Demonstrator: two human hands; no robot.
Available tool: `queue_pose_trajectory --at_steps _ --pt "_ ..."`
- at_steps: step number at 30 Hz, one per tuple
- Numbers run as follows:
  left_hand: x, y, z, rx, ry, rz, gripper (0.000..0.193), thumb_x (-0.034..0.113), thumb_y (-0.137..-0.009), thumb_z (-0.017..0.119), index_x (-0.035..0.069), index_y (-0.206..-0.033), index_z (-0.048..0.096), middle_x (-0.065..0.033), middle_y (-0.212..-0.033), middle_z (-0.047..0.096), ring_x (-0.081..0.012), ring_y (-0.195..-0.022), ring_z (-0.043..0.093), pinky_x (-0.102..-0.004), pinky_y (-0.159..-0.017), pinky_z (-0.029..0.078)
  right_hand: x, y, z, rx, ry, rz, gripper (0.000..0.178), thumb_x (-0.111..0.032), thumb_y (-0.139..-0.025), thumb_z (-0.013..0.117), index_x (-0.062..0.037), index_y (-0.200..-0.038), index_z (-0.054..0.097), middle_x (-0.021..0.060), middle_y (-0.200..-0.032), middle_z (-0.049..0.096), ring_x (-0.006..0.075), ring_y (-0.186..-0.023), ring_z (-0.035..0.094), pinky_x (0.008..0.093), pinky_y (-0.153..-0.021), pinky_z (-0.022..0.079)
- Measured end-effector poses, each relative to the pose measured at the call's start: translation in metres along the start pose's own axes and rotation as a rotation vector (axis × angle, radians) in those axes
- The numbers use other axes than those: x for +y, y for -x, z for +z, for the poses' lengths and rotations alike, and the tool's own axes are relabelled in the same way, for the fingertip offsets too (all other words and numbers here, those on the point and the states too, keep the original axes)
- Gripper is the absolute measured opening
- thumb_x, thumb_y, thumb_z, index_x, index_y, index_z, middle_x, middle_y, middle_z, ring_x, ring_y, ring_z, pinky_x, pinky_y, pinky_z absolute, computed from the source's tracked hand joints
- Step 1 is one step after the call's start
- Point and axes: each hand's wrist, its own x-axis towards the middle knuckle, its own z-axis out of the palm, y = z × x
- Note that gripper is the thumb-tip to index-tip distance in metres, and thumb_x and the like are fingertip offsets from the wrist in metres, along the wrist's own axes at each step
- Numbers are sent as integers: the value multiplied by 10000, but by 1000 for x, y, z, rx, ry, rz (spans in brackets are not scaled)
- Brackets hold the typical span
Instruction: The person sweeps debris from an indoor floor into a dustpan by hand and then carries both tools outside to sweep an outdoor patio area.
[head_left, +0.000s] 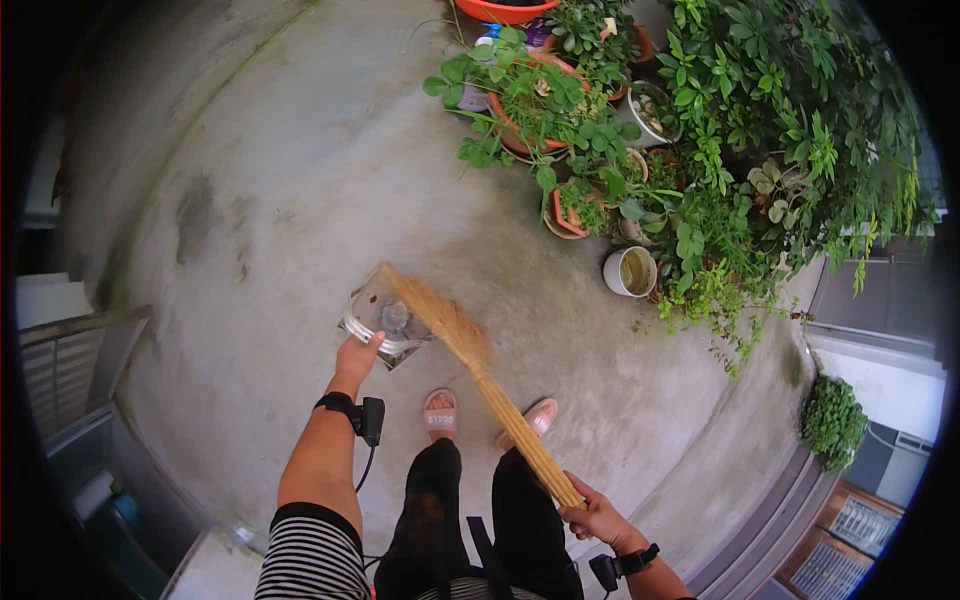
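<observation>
My right hand (597, 517) is wrapped round the handle end of a straw broom (508, 415). The broom slants up to the left, and its tan bristles (437, 308) spread beside and partly over a squarish grey metal dustpan (372, 304). A pale curved rim runs along the dustpan's near side, where my left hand (357, 362) grips it with the thumb on top. The dustpan is low over the concrete; whether it touches the ground I cannot tell. Its far right corner is hidden behind the bristles.
My feet in pink slippers (440, 411) stand just below the broom. Several potted plants (540, 105) and a white pot (630, 272) line the upper right of the concrete ground (290, 200). Grey steps (765, 520) lie at lower right, a slatted metal panel (75, 370) at left.
</observation>
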Motion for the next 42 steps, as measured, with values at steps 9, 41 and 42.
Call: queue_pose_trajectory --at_steps 9,41,42 --pt "-75 67 -27 108 119 -47 553 455 -811 573 8 -1136 545 -204 -1050 608 -350 -1024 552 -378 -864 430 -72 -25 44 200 175 -173 737 -42 -807 557 -150 -1428 174 -8 -662 488 89 -470 448 232 -421 401" --pt "-227 172 -33 275 473 -715 497 491 -776 617 -5 -808 627 -89 -658 625 -194 -608 588 -340 -595 454 -255 -89 183 -165 718 109 497 -141 -849 564 -131 -1305 365 4 -691 501 83 -492 465 227 -414 413" --pt "-195 170 -48 306 591 -675 469 459 -771 645 -9 -759 613 -50 -616 594 -145 -579 544 -310 -561 435 -270 -110 183 -146 707 108 497 -141 -849 564 -131 -1305 365 4 -691 501 83 -492 465 227 -414 413"
